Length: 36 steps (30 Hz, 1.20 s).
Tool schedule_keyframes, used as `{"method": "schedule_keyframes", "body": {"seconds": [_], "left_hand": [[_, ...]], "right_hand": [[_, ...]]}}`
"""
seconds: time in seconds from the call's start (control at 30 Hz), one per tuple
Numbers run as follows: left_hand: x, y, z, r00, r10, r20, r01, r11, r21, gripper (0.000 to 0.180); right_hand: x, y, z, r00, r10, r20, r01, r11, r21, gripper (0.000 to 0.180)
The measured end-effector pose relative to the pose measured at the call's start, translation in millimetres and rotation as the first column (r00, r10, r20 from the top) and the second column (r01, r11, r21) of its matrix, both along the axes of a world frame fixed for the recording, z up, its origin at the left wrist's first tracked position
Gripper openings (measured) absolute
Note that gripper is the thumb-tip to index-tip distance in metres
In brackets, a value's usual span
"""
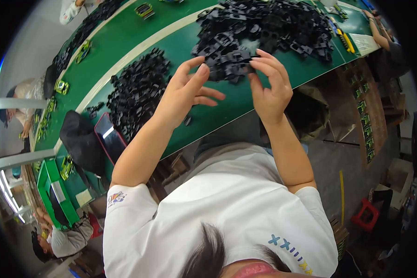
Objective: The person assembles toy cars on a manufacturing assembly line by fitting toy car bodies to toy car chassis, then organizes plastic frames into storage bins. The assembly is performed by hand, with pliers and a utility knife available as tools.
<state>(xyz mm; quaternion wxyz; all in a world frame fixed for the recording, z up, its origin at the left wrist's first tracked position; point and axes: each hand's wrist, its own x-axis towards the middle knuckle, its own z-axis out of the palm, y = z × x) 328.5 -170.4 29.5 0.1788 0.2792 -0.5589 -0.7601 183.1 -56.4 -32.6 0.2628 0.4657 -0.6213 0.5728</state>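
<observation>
My right hand pinches a small black plastic part between thumb and fingers, at the near edge of a large heap of black plastic parts. Most of that part is covered by the fingertips or blends into the heap behind. To its left, my left hand is raised over the green table with its fingers apart and nothing visible in it. A second heap, of smaller black parts, lies beside my left forearm. One loose black piece sits below my left hand.
A phone with a red edge and a black bag lie left of the smaller heap. Beyond stands a green bin. Yellow-handled tools lie at the far right. Other people work around the table.
</observation>
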Motion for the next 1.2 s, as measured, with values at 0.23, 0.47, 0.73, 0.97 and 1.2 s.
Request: {"method": "schedule_keyframes", "body": {"seconds": [0.23,0.47,0.73,0.97,1.2], "left_hand": [[41.7,-63.1,-18.4,0.917,0.324,-0.233,-0.351,0.933,-0.081,0.028],[45.8,-62.7,-23.2,0.920,0.317,-0.229,-0.345,0.934,-0.093,0.029],[38.2,-47.9,-28.7,0.967,0.223,-0.122,-0.235,0.968,-0.089,0.028],[37.7,-27.2,-35.5,0.987,0.138,-0.082,-0.144,0.987,-0.077,0.029],[34.9,-12.9,-42.8,0.995,0.092,-0.043,-0.095,0.994,-0.055,0.029]], "right_hand": [[59.0,-18.9,16.4,0.964,0.162,0.213,-0.185,0.978,0.096,0.031],[63.5,-33.9,2.8,0.949,0.295,0.113,-0.299,0.718,0.629,0.022],[42.7,-15.0,-3.0,0.664,0.165,0.729,-0.470,0.851,0.235,0.015],[41.4,-4.5,6.5,0.431,0.265,0.863,-0.488,0.873,-0.025,0.019],[39.6,-17.1,22.0,0.796,0.253,0.550,-0.336,0.940,0.055,0.021]]}}
